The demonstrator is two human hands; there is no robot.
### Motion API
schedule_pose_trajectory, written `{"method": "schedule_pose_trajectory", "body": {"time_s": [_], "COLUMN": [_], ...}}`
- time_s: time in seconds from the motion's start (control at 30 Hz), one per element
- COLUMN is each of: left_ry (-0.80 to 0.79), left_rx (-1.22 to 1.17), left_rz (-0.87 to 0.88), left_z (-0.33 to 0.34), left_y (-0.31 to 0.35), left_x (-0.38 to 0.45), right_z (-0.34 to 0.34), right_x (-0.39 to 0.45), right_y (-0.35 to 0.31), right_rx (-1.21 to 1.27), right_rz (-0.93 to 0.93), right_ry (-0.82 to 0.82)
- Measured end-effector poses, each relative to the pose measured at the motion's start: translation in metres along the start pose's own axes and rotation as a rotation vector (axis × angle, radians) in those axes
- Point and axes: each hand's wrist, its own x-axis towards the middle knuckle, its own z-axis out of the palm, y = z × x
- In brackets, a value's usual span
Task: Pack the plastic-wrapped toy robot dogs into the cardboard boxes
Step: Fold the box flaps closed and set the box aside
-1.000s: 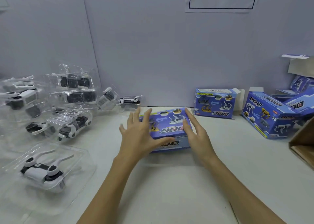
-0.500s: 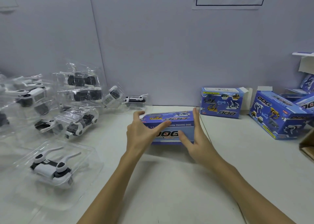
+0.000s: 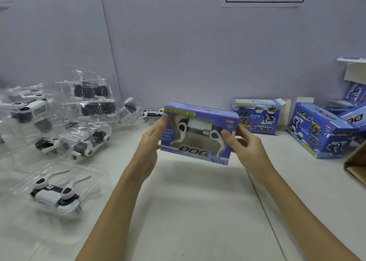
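Note:
A blue DOG box [image 3: 200, 110] with a clear window is held upright above the table, and a white robot dog shows inside it. My left hand [image 3: 151, 142] grips its left end. My right hand [image 3: 240, 145] grips its right end, thumb on the front face. A white robot dog in a clear plastic shell [image 3: 56, 193] lies on the table at the near left. Several more wrapped dogs [image 3: 83, 140] are piled at the back left.
An open blue box [image 3: 257, 116] stands against the back wall. A larger blue box [image 3: 320, 132] lies tilted at the right, with more boxes behind it. A brown carton corner [image 3: 356, 165] juts in at the right edge. The white table [image 3: 198, 211] spreads beneath my arms.
Both hands lifted the blue box off the table and turned it, so its window now faces me. The view shifted slightly left.

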Motion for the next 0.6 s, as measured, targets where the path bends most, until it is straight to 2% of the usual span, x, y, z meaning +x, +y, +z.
{"method": "schedule_pose_trajectory", "body": {"time_s": [0.07,0.1,0.2,0.33,0.5,0.6], "left_ry": [-0.110,-0.114,-0.013,0.043,0.011,-0.001], "left_rx": [0.020,0.013,-0.022,-0.069,-0.136,-0.177], "left_rz": [0.033,0.052,0.081,0.048,0.048,0.042], "left_z": [0.008,0.013,0.027,0.040,0.034,0.032], "left_y": [-0.005,-0.007,-0.014,-0.023,-0.030,-0.034], "left_x": [-0.004,-0.006,-0.007,-0.008,-0.004,-0.001], "right_z": [0.006,0.008,0.017,0.026,0.017,0.016], "right_x": [0.000,-0.001,-0.004,-0.010,-0.010,-0.008], "right_y": [-0.005,-0.006,-0.007,-0.003,-0.003,-0.004], "right_rx": [0.073,0.089,0.205,0.183,0.061,0.068], "right_rz": [0.052,0.060,0.060,0.003,-0.001,0.034], "right_ry": [0.060,0.099,0.186,0.161,0.103,0.067]}}
